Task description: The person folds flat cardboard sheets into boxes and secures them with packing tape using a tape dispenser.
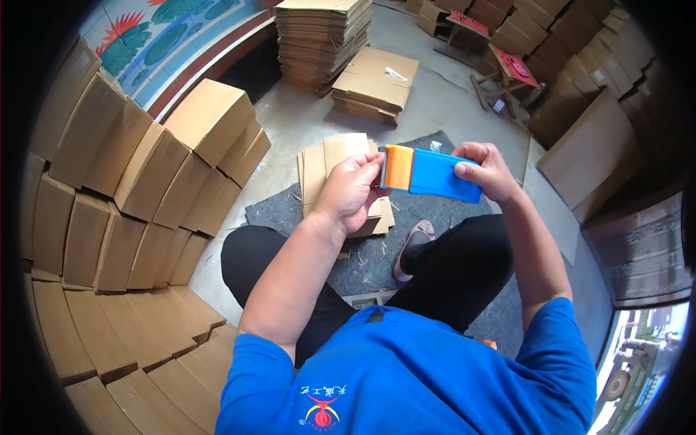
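A blue and orange packing tape dispenser (pixel 442 174) is held up in front of me, above my knees. My right hand (pixel 489 170) grips its blue end, with the thumb lying across the flat side. At the orange end, my left hand (pixel 355 187) is closed in a pinch right by the toothed edge. Whatever lies between those fingertips is too small or hidden to make out. Beneath my left hand, flat cardboard pieces (pixel 313 174) lie in a low pile on the dark mat, partly covered by the hand and forearm.
Closed cardboard boxes (pixel 152 170) are stacked on my left. Ahead stand a tall stack of flattened cartons (pixel 322 43) and a lower one (pixel 377 76). A dark mat (pixel 355 268) with scraps lies under my feet. Small wooden stools (pixel 507 76) and more cartons are at the right.
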